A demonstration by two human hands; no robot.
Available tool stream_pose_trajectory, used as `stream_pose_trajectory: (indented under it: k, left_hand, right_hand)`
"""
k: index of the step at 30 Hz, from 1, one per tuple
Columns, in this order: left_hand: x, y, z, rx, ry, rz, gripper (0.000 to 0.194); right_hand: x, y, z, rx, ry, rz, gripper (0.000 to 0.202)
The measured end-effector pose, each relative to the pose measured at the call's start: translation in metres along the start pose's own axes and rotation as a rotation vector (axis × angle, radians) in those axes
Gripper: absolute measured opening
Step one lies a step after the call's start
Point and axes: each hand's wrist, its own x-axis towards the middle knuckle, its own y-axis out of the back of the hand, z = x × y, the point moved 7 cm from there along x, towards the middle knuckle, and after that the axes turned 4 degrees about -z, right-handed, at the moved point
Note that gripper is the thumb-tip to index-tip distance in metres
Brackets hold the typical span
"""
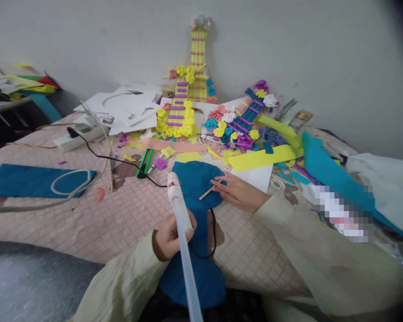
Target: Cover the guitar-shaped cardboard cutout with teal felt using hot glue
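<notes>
My left hand (174,233) is wrapped round a white hot glue gun (179,199), and a long clear glue stick (189,273) runs out of its back toward me. Between the fingers of my right hand (240,191) is a thin wooden stick (206,193), its free end pointing down and left. Both hands are over a dark blue cut-out shape (196,179), wide at its two ends and narrow between, whose near end hangs past the table edge. A black cord (214,232) loops beside it. The gun's nozzle is hidden from me.
Decorated paper instruments (197,58) lean on the wall at the back. A green-handled cutter (144,163) and paper scraps lie beyond the blue shape. A power strip (82,132) with cables and a blue sheet (30,180) are at left; a yellow strip (265,157) and bright blue sheet (336,174) at right.
</notes>
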Motion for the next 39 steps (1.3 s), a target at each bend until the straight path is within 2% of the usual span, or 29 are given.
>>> stream_pose_trajectory:
  k: [4,7,12,17,26,32,36,39]
  left_hand:
    - [-0.002,-0.001,-0.003,0.014,-0.008,-0.018,0.019]
    - [-0.004,-0.001,-0.006,0.009,-0.013,-0.011,0.017]
    - [-0.002,0.000,-0.002,0.043,-0.032,-0.005,0.017]
    - [0.002,-0.001,0.005,0.069,-0.026,-0.036,0.017]
    - [0.003,-0.002,0.007,0.083,-0.042,-0.052,0.017]
    - [0.002,-0.002,0.005,0.098,-0.034,-0.043,0.016]
    - [0.003,-0.001,0.009,0.096,-0.051,-0.035,0.016]
    - [0.003,0.000,0.010,0.087,-0.052,-0.036,0.015]
  right_hand:
    - [-0.006,0.007,0.004,-0.004,-0.016,0.103,0.034]
    - [-0.007,0.004,0.008,0.021,-0.026,0.143,0.029]
    - [0.001,-0.003,0.014,-0.089,-0.061,0.185,0.024]
    - [0.001,0.001,0.014,-0.105,-0.051,0.196,0.019]
    - [-0.001,0.004,0.014,-0.121,-0.022,0.129,0.016]
    - [0.030,0.019,0.025,-0.125,0.018,0.127,0.019]
    - [0.060,0.005,0.028,-0.111,0.084,0.093,0.022]
    - [0.068,-0.009,0.029,-0.100,0.114,0.075,0.024]
